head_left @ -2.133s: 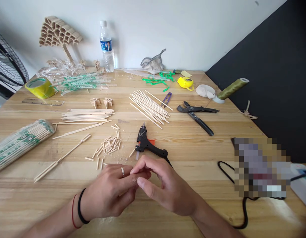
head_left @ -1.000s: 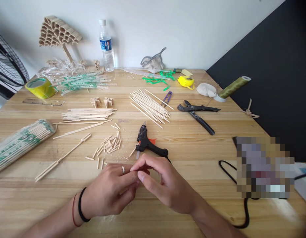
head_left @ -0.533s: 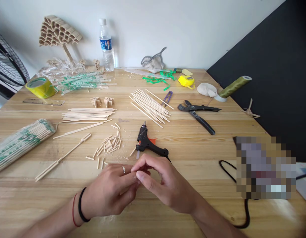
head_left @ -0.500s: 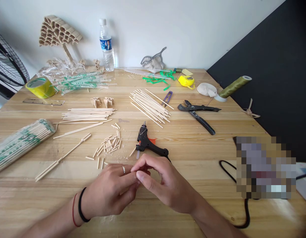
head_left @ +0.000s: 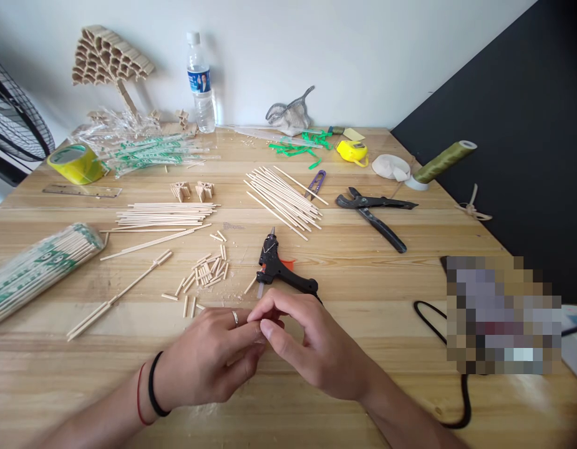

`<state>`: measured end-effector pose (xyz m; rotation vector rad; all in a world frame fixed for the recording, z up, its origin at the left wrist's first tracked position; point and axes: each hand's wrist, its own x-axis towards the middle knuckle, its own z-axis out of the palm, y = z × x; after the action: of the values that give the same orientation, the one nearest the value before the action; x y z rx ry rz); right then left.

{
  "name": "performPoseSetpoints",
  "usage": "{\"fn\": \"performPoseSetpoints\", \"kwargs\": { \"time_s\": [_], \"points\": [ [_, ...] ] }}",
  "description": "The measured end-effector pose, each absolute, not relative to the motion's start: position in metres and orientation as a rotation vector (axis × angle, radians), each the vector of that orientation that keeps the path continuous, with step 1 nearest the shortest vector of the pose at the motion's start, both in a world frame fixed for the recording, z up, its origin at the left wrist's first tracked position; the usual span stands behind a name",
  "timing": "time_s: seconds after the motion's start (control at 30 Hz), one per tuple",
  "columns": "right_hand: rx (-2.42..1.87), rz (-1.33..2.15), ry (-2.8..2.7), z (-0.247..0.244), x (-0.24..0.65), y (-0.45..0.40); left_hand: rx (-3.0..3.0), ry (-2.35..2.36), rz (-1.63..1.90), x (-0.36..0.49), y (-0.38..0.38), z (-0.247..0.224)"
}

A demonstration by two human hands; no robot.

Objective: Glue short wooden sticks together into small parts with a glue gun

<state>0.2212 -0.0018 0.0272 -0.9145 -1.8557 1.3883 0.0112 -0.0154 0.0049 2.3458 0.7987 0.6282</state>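
My left hand (head_left: pixel 218 355) and my right hand (head_left: pixel 311 352) meet fingertip to fingertip over the near part of the table. Thumb and index finger of the right hand close around the tip of the left index finger. The left fingers are curled; whatever lies between the fingertips is too small or hidden to make out. Just beyond the hands rests a black hot glue gun (head_left: pixel 288 274) with an orange trigger, nozzle pointing away. Short cut stick pieces (head_left: pixel 208 271) lie scattered to its left. A longer joined stick piece (head_left: pixel 129 288) lies farther left.
Behind are two stick bundles (head_left: pixel 283 202) (head_left: pixel 166 215), small wooden pieces (head_left: pixel 204 191), purple snips (head_left: pixel 316 184) and black cutters (head_left: pixel 377 215). A wrapped stick pack (head_left: pixel 40 274) lies left. A bottle (head_left: pixel 201 87), yellow tape measure (head_left: pixel 352 152) and wooden tree-shaped model (head_left: pixel 110 59) stand farther back. A black cable (head_left: pixel 465 399) runs right.
Both hands stay joined in nearly the same place, with only a slight shift of the fingertips. The things on the table have not moved.
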Motion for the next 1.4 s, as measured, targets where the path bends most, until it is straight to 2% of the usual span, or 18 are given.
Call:
{"fn": "performPoseSetpoints", "kwargs": {
  "time_s": [1.4],
  "points": [
    [-0.939, 1.352, -1.926, 0.0285, 0.2211, -0.0014, 2.322, 0.809, 0.563, 0.0105, -0.0157, 0.0036]
  ]
}}
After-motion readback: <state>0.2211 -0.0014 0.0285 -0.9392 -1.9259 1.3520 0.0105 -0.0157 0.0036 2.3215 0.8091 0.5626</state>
